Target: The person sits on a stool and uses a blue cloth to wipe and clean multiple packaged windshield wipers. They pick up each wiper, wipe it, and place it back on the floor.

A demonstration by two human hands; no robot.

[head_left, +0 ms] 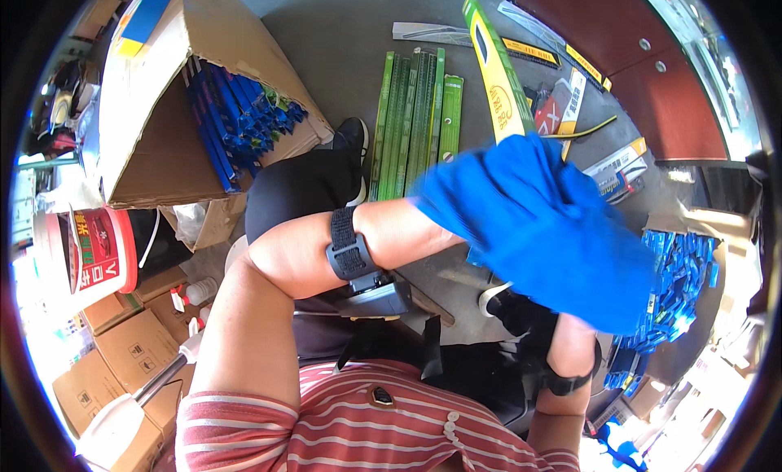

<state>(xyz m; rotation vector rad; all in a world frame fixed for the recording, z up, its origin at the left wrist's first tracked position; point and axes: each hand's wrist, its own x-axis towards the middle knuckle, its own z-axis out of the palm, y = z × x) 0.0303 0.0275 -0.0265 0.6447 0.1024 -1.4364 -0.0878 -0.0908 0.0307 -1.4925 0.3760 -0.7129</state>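
A bunched blue cloth [546,228] fills the space in front of me and covers both my hands. My left forearm [403,232], with a black strap and device on it, crosses from the left and goes into the cloth's left side. My right forearm [570,354], with a dark band, rises into its lower right corner. Neither hand's fingers show. Out of the cloth's top sticks a long, narrow green and yellow package [491,73], tilted up and away to the left. Its lower end is hidden, and which hand bears it cannot be seen.
Several long green packages [415,114] lie side by side on the grey floor. A cardboard box [236,32] at left holds blue packages [236,118]; another blue pile [676,285] is at right. A dark red panel [643,81] stands far right, a white-and-red bucket [122,252] left.
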